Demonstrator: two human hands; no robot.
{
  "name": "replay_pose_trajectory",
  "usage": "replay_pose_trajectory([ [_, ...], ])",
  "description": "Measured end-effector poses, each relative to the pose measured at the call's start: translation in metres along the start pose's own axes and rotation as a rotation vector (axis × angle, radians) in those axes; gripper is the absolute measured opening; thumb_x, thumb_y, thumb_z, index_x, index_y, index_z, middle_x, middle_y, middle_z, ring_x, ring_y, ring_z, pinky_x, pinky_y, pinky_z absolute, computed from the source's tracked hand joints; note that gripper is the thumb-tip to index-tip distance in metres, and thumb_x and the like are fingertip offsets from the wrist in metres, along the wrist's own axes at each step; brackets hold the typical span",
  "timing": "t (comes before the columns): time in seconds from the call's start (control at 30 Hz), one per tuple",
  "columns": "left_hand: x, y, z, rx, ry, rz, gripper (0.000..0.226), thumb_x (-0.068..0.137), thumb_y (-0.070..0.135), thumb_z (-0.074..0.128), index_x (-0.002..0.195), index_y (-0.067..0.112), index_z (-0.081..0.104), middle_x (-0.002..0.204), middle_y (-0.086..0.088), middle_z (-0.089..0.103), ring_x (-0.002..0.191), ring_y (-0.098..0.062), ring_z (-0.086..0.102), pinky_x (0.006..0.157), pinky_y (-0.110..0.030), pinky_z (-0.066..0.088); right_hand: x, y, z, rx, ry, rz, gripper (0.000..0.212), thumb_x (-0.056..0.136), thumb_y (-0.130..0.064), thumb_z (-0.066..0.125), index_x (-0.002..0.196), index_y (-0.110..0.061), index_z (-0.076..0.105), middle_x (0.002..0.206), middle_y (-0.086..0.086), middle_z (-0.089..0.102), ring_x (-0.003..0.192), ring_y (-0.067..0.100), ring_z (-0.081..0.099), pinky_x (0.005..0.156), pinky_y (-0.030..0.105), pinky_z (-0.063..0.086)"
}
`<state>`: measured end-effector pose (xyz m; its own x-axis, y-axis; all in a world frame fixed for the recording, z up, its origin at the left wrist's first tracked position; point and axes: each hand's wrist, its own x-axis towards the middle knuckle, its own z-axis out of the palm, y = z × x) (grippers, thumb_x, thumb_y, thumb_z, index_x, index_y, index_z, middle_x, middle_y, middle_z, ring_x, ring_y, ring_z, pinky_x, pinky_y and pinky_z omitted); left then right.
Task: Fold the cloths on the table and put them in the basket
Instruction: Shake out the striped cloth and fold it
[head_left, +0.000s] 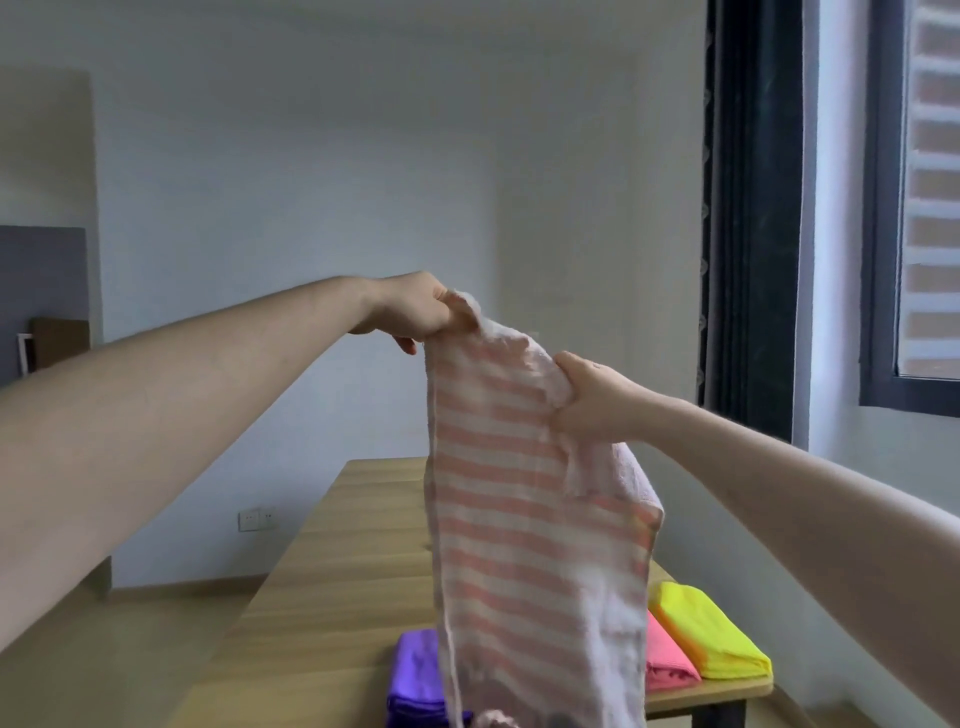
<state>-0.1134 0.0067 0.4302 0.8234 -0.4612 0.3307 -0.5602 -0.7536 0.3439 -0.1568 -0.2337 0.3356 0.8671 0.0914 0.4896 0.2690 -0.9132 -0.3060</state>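
Note:
A pink-and-white striped cloth (524, 519) hangs in the air above the wooden table (337, 561). My left hand (415, 312) pinches its top left corner. My right hand (592, 400) grips its upper right edge, a little lower. The cloth drapes down and hides the middle of the table behind it. On the table lie a folded purple cloth (415, 675) at the lower middle, a folded pink cloth (667, 657) and a folded yellow cloth (706, 631) near the right edge. No basket is in view.
The table runs away from me toward a white wall with a socket (255, 518). A dark curtain (748, 208) and a window (924, 197) are on the right. A brown board (60, 340) leans at the far left.

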Motion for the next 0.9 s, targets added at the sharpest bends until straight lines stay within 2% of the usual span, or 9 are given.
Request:
replay_pose_trajectory([
  [0.1, 0.000, -0.004, -0.002, -0.076, 0.093, -0.016, 0.037, 0.102, 0.035, 0.053, 0.071, 0.024, 0.069, 0.074, 0.007, 0.068, 0.070, -0.011, 0.062, 0.067, -0.030, 0.051, 0.000, 0.007, -0.003, -0.013, -0.010, 0.035, 0.007, 0.081, -0.012, 0.056, 0.087, -0.014, 0.058, 0.083, -0.002, 0.059, 0.077, 0.023, 0.053, 0.057, 0.027, 0.042],
  [0.3, -0.001, -0.024, -0.014, -0.101, 0.168, -0.050, 0.021, 0.099, 0.029, 0.057, 0.082, 0.022, 0.067, 0.082, 0.003, 0.063, 0.069, -0.014, 0.060, 0.065, -0.027, 0.050, 0.006, 0.027, -0.008, -0.022, 0.100, 0.091, 0.019, 0.085, -0.015, 0.052, 0.066, -0.016, 0.054, 0.075, 0.000, 0.057, 0.069, 0.023, 0.051, 0.057, 0.027, 0.044],
  [0.4, 0.001, -0.043, -0.018, -0.079, 0.209, -0.087, 0.014, 0.096, 0.026, 0.064, 0.094, 0.013, 0.064, 0.091, -0.004, 0.063, 0.075, -0.020, 0.060, 0.065, -0.028, 0.053, 0.010, 0.034, -0.010, -0.013, 0.112, 0.123, 0.025, 0.088, -0.021, 0.055, 0.067, -0.009, 0.052, 0.073, 0.006, 0.059, 0.063, 0.023, 0.048, 0.054, 0.028, 0.041],
  [0.5, -0.001, -0.063, -0.020, -0.055, 0.175, -0.123, 0.013, 0.098, 0.020, 0.063, 0.105, 0.010, 0.066, 0.095, -0.004, 0.067, 0.076, -0.018, 0.059, 0.062, -0.026, 0.049, 0.013, 0.039, -0.009, -0.011, 0.135, 0.138, 0.031, 0.091, -0.029, 0.056, 0.070, -0.006, 0.058, 0.071, 0.007, 0.061, 0.064, 0.025, 0.050, 0.056, 0.030, 0.045],
  [0.67, -0.001, -0.101, -0.014, -0.005, 0.115, -0.184, 0.023, 0.094, 0.035, 0.070, 0.098, 0.012, 0.072, 0.095, 0.003, 0.063, 0.084, -0.014, 0.057, 0.068, -0.026, 0.047, 0.025, 0.051, 0.004, -0.032, 0.133, 0.206, 0.034, 0.087, -0.044, 0.066, 0.080, -0.013, 0.075, 0.081, 0.008, 0.072, 0.074, 0.027, 0.066, 0.069, 0.039, 0.061],
  [0.73, 0.002, -0.115, -0.003, -0.015, 0.125, -0.206, 0.013, 0.093, 0.035, 0.071, 0.086, 0.027, 0.077, 0.093, 0.006, 0.062, 0.085, -0.017, 0.053, 0.072, -0.026, 0.044, 0.033, 0.052, 0.011, -0.041, 0.111, 0.235, 0.035, 0.084, -0.048, 0.068, 0.080, -0.015, 0.077, 0.084, 0.008, 0.073, 0.075, 0.028, 0.067, 0.071, 0.039, 0.062],
  [0.77, 0.005, -0.122, 0.002, -0.018, 0.145, -0.215, 0.017, 0.092, 0.036, 0.071, 0.077, 0.032, 0.077, 0.092, 0.006, 0.061, 0.087, -0.017, 0.052, 0.076, -0.027, 0.042, 0.037, 0.051, 0.014, -0.048, 0.095, 0.251, 0.034, 0.084, -0.048, 0.068, 0.080, -0.015, 0.077, 0.084, 0.008, 0.073, 0.072, 0.027, 0.065, 0.071, 0.038, 0.061],
  [0.83, 0.015, -0.136, 0.012, -0.017, 0.183, -0.246, 0.019, 0.090, 0.041, 0.072, 0.078, 0.026, 0.075, 0.092, 0.006, 0.060, 0.089, -0.017, 0.052, 0.081, -0.028, 0.039, 0.048, 0.051, 0.023, -0.043, 0.053, 0.270, 0.029, 0.087, -0.043, 0.068, 0.083, -0.017, 0.077, 0.082, 0.008, 0.073, 0.066, 0.025, 0.063, 0.067, 0.034, 0.058],
  [0.9, 0.026, -0.148, 0.022, -0.044, 0.197, -0.279, 0.031, 0.087, 0.045, 0.071, 0.075, 0.017, 0.067, 0.085, 0.002, 0.052, 0.081, -0.021, 0.043, 0.074, -0.032, 0.034, 0.060, 0.051, 0.032, 0.010, -0.003, 0.313, 0.024, 0.091, -0.034, 0.064, 0.085, -0.015, 0.077, 0.074, 0.009, 0.075, 0.061, 0.025, 0.067, 0.060, 0.028, 0.057],
])
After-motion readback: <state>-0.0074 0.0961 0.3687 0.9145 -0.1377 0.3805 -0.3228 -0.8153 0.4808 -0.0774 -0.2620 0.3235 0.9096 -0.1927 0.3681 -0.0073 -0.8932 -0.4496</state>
